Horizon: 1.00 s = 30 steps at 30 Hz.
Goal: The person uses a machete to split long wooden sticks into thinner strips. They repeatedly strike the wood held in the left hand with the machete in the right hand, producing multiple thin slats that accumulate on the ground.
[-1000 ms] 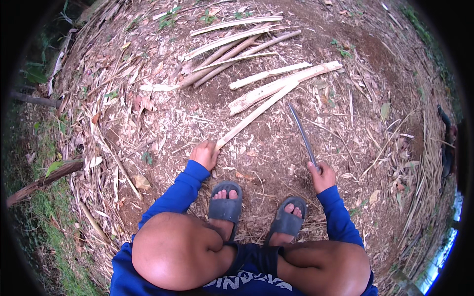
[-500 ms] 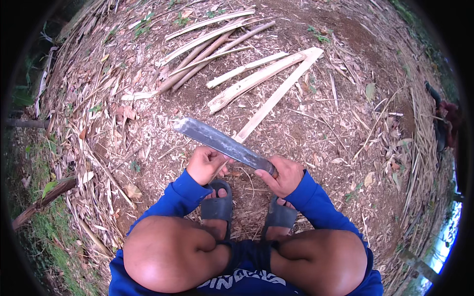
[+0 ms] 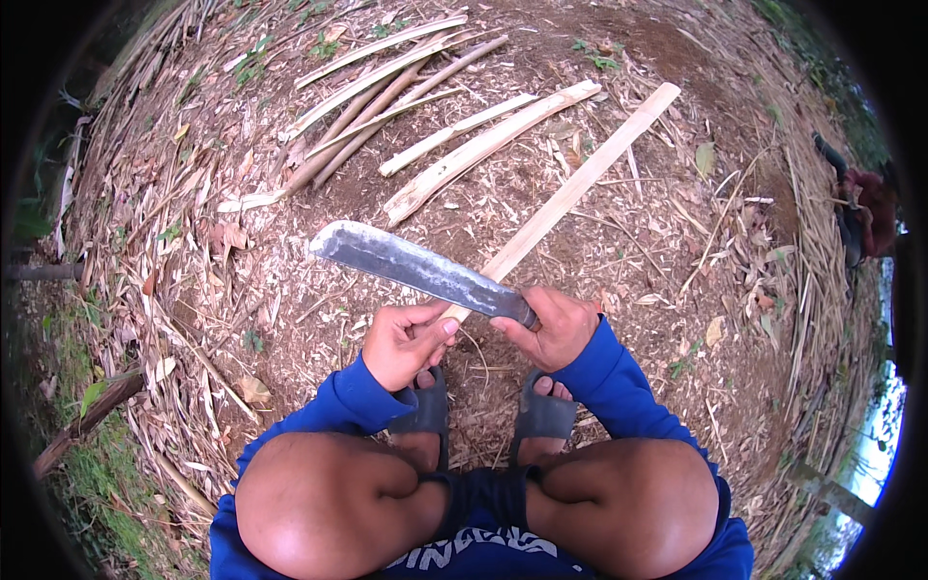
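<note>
My right hand [image 3: 553,329] is closed around the handle of a machete [image 3: 416,271], whose broad dark blade points up and to the left. Between thumb and fingers, my left hand [image 3: 408,343] pinches the near end of a pale flat wood strip [image 3: 590,184]. The strip slants away to the upper right and passes beneath the blade near the handle. Whether the blade touches the strip I cannot tell. Most of the machete's handle is hidden in my right hand.
Two split wood pieces [image 3: 493,150] lie just beyond the blade. A pile of peeled strips and brown sticks [image 3: 377,101] is at the far left. Wood chips and dry leaves cover the ground. My sandaled feet [image 3: 420,416] are close below my hands. Someone in dark red [image 3: 870,213] is at the right edge.
The wood strip has swung to the right, its far end now apart from the split piece. The machete blade has turned, showing more of its flat face. The view has shifted slightly.
</note>
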Motion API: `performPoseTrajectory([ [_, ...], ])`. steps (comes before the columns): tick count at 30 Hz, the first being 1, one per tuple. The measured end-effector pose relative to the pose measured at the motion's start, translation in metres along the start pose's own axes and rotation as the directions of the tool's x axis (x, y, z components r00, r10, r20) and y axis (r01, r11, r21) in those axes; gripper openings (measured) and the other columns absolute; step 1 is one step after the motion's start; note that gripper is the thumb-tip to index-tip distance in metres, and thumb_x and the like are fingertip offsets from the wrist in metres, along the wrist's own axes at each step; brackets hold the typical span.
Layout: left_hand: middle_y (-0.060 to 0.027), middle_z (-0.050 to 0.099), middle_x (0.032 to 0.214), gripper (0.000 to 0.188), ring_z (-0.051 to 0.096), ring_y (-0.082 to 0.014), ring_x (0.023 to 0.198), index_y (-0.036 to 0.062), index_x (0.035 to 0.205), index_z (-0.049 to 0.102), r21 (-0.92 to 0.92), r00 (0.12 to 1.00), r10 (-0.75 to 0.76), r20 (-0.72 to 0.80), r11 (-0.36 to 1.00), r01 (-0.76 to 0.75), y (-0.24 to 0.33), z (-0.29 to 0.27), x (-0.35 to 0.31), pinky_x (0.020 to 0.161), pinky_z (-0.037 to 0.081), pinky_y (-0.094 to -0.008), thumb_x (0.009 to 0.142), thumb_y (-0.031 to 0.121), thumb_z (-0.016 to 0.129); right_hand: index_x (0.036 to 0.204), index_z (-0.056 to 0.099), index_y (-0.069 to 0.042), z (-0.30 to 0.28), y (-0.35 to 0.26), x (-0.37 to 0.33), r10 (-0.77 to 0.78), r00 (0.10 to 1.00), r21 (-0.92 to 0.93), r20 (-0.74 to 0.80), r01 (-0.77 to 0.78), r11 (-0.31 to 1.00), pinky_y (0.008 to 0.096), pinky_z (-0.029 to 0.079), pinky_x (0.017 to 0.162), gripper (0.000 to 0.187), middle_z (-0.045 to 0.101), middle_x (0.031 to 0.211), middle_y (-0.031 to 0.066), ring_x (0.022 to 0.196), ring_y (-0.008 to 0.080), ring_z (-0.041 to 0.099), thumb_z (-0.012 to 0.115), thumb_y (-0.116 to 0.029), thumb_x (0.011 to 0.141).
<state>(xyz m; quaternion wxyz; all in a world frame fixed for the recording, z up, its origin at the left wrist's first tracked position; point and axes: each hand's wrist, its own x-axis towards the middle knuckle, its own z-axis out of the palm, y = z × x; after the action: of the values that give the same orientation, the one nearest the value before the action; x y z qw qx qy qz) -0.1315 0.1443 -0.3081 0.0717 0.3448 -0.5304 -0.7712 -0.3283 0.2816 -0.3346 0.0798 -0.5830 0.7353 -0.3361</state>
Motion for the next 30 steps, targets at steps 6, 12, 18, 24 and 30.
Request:
performPoseTrajectory([
  [6,-0.0012,0.065,0.075,0.023,0.050,-0.0040,0.059,-0.0036,0.110,0.071,0.059,0.991,0.132,-0.009,0.990,-0.132,-0.003,0.001,0.000,0.051,0.037,-0.0195,0.093,0.012,0.069,0.080,0.059,-0.009,-0.013,0.004,0.003,-0.098,0.995,-0.123,0.001,0.097,0.988,0.0365,0.049,0.047,0.046,0.058,0.062,0.0081,0.051,0.0260,0.061,0.076,-0.052,0.080],
  [12,-0.0049,0.066,0.075,0.023,0.054,-0.0078,0.057,-0.0047,0.112,0.069,0.044,0.997,0.069,-0.031,0.997,-0.068,0.000,-0.005,0.002,0.050,0.041,-0.0208,0.093,0.009,0.068,0.083,0.062,-0.009,-0.020,0.006,0.009,-0.104,0.994,-0.143,-0.034,0.098,0.985,0.0376,0.046,0.048,0.044,0.058,0.062,0.0092,0.052,0.0261,0.061,0.078,-0.050,0.078],
  [18,-0.0046,0.064,0.076,0.035,0.050,-0.0038,0.055,-0.0022,0.130,0.061,0.006,1.000,0.011,-0.026,1.000,-0.011,-0.026,-0.038,-0.020,0.047,0.036,-0.0191,0.095,0.003,0.064,0.083,0.063,-0.006,-0.055,0.067,0.024,0.269,0.927,-0.053,-0.261,-0.292,0.955,0.0400,0.047,0.048,0.038,0.059,0.060,0.0129,0.053,0.0287,0.062,0.070,-0.043,0.090],
  [24,-0.0041,0.065,0.078,0.035,0.050,-0.0044,0.054,-0.0024,0.130,0.061,0.116,0.995,-0.043,-0.086,0.992,0.053,-0.040,-0.062,-0.026,0.047,0.037,-0.0195,0.095,0.004,0.064,0.083,0.063,-0.003,-0.100,0.132,0.051,0.474,0.749,-0.062,-0.463,-0.561,0.826,0.0393,0.043,0.047,0.039,0.055,0.054,0.0139,0.048,0.0273,0.059,0.067,-0.040,0.094],
  [30,-0.0043,0.066,0.079,0.033,0.050,-0.0044,0.053,-0.0030,0.127,0.062,0.064,0.995,0.009,-0.104,0.998,-0.002,-0.035,-0.045,-0.005,0.046,0.038,-0.0197,0.095,0.004,0.064,0.086,0.063,-0.005,-0.044,0.063,0.025,0.196,0.965,-0.002,-0.175,-0.200,0.980,0.0414,0.047,0.047,0.040,0.059,0.061,0.0136,0.052,0.0307,0.062,0.070,-0.045,0.090],
])
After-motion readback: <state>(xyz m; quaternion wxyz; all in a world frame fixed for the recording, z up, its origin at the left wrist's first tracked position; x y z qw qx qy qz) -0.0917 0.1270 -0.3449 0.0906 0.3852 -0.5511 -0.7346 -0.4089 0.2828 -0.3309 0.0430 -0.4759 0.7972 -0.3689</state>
